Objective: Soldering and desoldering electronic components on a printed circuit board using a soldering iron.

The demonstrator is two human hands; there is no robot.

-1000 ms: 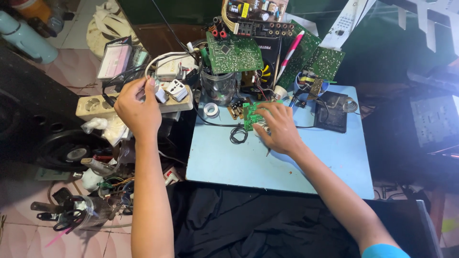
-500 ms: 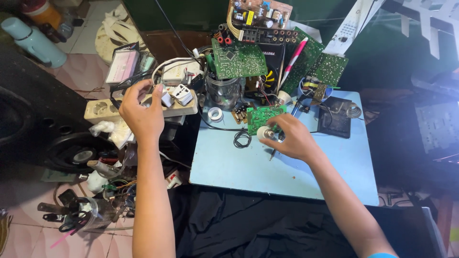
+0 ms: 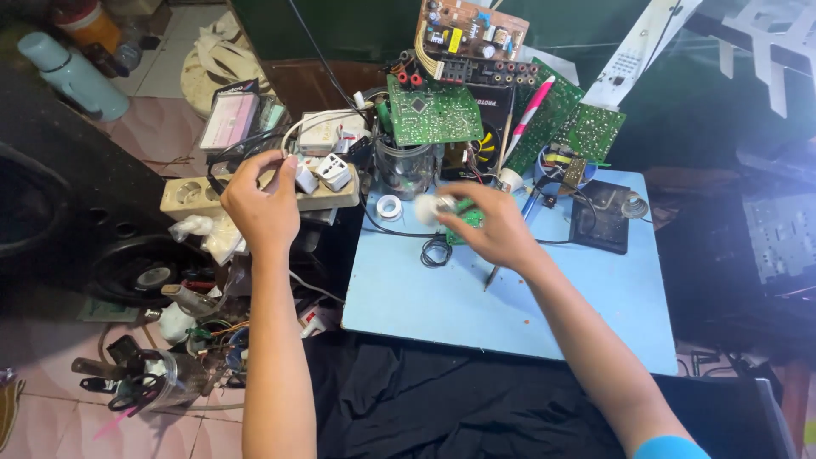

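The left hand (image 3: pixel 259 204) is positioned off the counter's left edge, over a beige power strip (image 3: pixel 255 194). Its fingers (image 3: pixel 285 170) are closed narrowly on a white plug adapter (image 3: pixel 306 177) seated in the strip; a second white adapter (image 3: pixel 334 172) sits just beside it.

The right hand (image 3: pixel 493 228) hovers over the far-left part of the blue counter (image 3: pixel 510 297). Its fingers are curled around a small green circuit board (image 3: pixel 466 223) and touch a blurred white round object (image 3: pixel 427 208); whether that object is gripped cannot be determined. A thin dark tool tip (image 3: pixel 490 279) projects below the hand.

A white tape roll (image 3: pixel 389 207) and a black wire coil (image 3: pixel 436 251) lie near the board. A pink flat package (image 3: pixel 228 121) rests beyond the strip.
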